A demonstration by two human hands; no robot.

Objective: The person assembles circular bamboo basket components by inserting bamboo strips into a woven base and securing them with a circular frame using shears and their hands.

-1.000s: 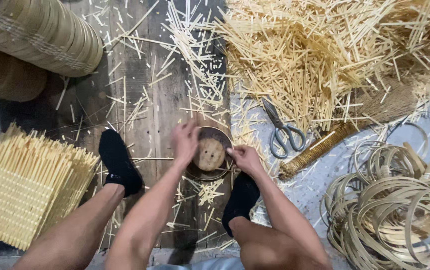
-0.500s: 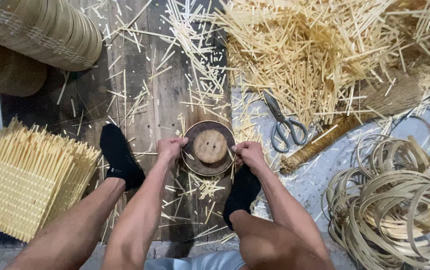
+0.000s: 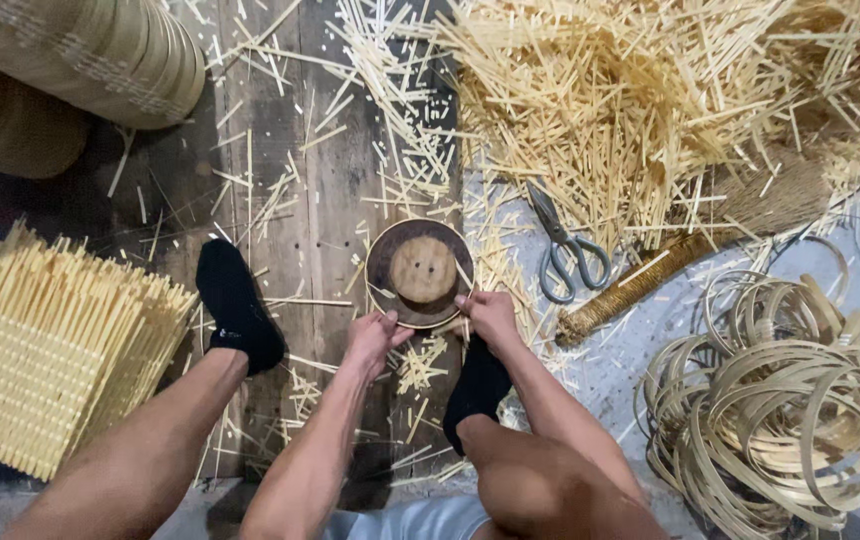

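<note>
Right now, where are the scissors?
Head view, right of centre: the scissors lie on the floor between the round wooden disc and the broom handle.

Bare forearms, no sleeves, no watch, rings or gloves on the left hand (image 3: pixel 372 338) or the right hand (image 3: pixel 490 315). Legs bare from knee to ankle, with a black ankle sock on each foot: left sock (image 3: pixel 238 305), right sock (image 3: pixel 477 388). Strip of light grey-blue fabric (image 3: pixel 420 520) at the bottom edge, likely shorts, too little in view to say more.
</note>
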